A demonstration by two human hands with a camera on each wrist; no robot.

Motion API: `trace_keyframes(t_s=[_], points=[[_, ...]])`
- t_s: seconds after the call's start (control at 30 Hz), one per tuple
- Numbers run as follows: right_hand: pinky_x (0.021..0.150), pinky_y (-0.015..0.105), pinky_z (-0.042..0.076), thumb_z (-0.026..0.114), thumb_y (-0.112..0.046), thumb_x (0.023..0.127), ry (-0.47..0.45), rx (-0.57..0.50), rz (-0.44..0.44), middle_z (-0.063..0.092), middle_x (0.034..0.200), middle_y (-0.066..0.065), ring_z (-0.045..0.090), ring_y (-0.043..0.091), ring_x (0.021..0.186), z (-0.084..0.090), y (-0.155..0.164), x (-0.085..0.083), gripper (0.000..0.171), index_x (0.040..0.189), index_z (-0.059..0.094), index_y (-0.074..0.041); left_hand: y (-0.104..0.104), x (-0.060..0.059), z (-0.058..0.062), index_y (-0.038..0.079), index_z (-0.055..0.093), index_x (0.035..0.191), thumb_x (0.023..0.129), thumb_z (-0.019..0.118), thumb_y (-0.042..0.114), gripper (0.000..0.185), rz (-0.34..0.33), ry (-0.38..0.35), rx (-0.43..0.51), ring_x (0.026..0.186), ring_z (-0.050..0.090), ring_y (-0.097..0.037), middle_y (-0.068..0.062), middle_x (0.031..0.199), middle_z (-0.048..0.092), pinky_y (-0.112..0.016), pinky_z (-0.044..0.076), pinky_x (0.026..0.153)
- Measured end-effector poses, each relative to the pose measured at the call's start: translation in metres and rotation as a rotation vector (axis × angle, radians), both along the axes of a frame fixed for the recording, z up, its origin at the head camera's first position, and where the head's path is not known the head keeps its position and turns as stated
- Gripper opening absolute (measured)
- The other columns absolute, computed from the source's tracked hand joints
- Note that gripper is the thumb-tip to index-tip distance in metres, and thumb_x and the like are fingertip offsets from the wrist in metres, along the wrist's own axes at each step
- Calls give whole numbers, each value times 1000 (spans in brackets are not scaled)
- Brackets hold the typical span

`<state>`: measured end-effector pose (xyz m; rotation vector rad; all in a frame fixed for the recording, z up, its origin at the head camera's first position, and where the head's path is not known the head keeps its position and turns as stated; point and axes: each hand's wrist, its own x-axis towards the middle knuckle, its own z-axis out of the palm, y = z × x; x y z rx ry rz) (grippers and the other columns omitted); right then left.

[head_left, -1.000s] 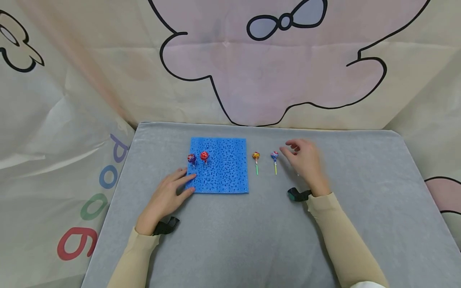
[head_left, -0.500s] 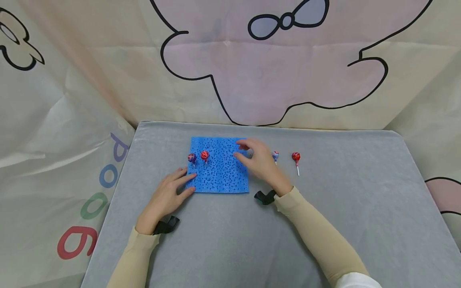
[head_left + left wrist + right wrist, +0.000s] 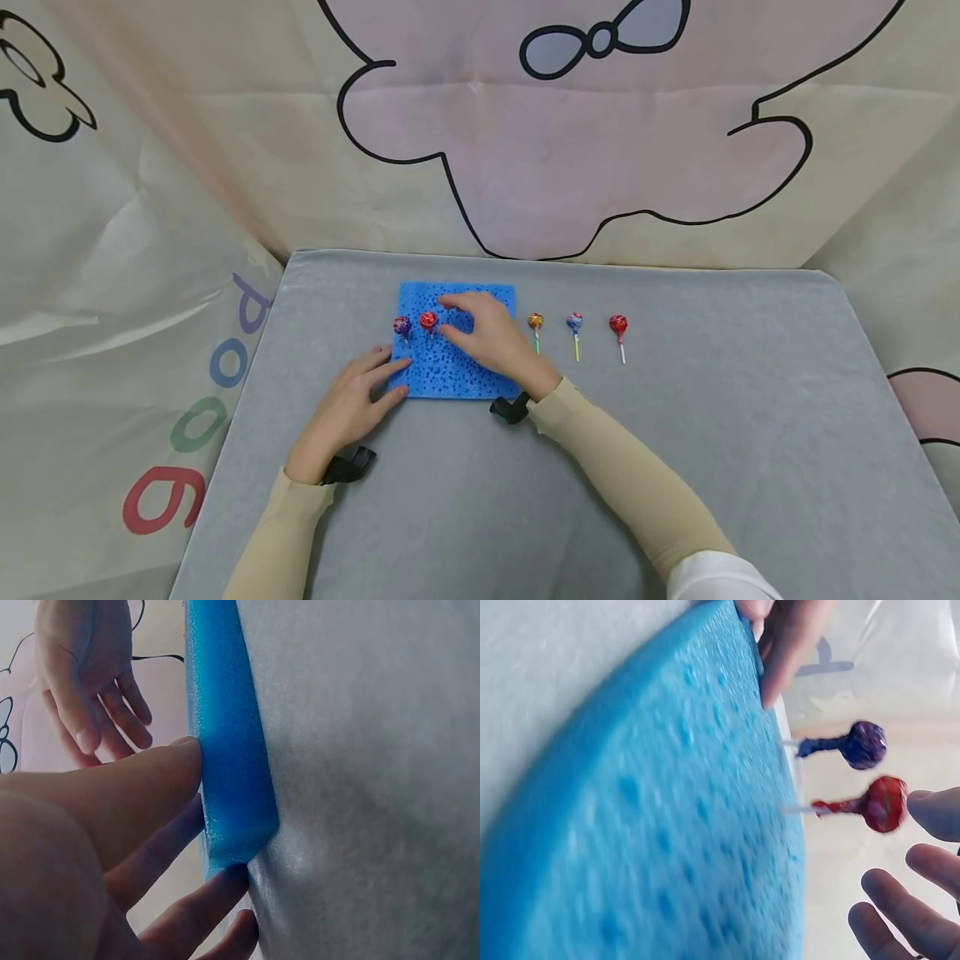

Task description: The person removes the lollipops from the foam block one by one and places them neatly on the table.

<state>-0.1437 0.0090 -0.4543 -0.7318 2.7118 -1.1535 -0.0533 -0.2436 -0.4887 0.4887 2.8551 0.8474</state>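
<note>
A blue foam block (image 3: 457, 379) with a pitted top lies on the table. Two wrapped lollipops stand in its left part, sticks down: a purple one (image 3: 865, 745) and a red one (image 3: 886, 804). My left hand (image 3: 345, 408) rests at the block's left edge; in the left wrist view its thumb (image 3: 176, 765) touches the foam's side. Over the block, my right hand (image 3: 491, 337) holds nothing, its fingers spread and loosely bent. Its thumb (image 3: 934, 814) is close to the red candy; whether they touch I cannot tell.
Right of the block, three more lollipops lie in a row: one orange-yellow with a green stick (image 3: 536, 322), one blue with a yellow stick (image 3: 575, 322), one red with a white stick (image 3: 618, 326). Grey cloth covers the table (image 3: 675, 467); a printed curtain (image 3: 600, 150) hangs behind.
My right hand has swept left from beside the loose lollipops to the red one standing in the foam, uncovering the row. The left hand has stayed at the block's edge.
</note>
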Motion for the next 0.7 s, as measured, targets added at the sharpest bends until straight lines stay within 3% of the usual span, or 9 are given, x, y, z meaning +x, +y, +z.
trace_keyframes(t_s=[0.33,0.7], points=[[110,45,52,72,-24,100,6,-42,-5,66,145,3,61,24,131,-7,-17,4,47,145,62,-13,-1,-1,0,12,63,146,99,73,26,49,-7,13,7,149,40,-46,-22,158,49,-68,33,119],[111,47,51,71,-19,100,34,-61,-20,71,136,5,63,25,129,-9,-22,4,36,135,70,-13,-1,-1,-1,12,63,145,99,73,26,49,-5,11,5,149,40,-47,-22,158,49,-68,33,119]])
